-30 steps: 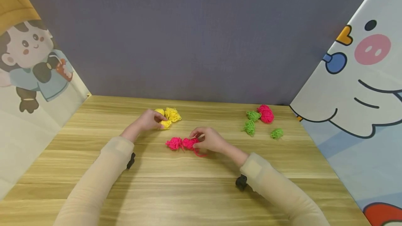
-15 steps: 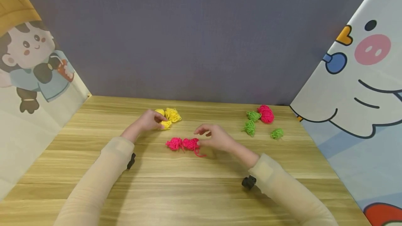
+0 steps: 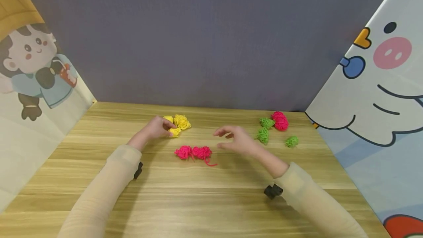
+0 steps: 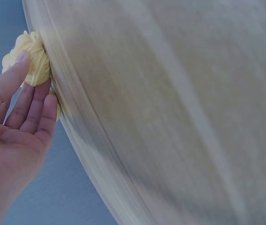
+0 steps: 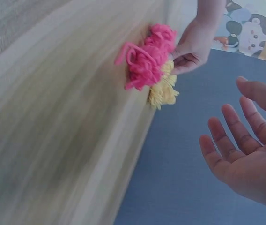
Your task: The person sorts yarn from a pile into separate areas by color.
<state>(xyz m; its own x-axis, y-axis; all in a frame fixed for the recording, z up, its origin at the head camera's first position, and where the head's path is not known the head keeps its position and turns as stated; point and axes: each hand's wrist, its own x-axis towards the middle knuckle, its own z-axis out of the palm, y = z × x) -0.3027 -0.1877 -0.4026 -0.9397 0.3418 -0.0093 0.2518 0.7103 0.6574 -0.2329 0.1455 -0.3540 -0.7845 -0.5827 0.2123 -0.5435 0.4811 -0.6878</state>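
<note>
At the back left of the table, my left hand (image 3: 158, 127) holds a small yellow yarn ball (image 3: 174, 132) between thumb and fingers. The left wrist view shows the thumb on the near side of the yellow yarn (image 4: 35, 65). Two more yellow yarn balls lie against it, one at the back right (image 3: 182, 122) and one partly behind the fingers (image 3: 168, 118). Two pink yarn balls (image 3: 193, 152) lie side by side nearer me, a loose strand trailing right. My right hand (image 3: 239, 140) hovers right of them, fingers loosely spread, holding nothing; the right wrist view shows its bare palm (image 5: 250, 154).
Farther right lie a larger pink yarn ball (image 3: 279, 121) and green yarn balls, two together (image 3: 263, 135) and one apart (image 3: 292, 141). A grey panel (image 3: 211, 47) stands behind the wooden table (image 3: 185, 201), with printed panels at both sides.
My right hand has let go of the right pink yarn ball and moved right and slightly back, its fingers spreading. My left hand stays at the yellow yarn.
</note>
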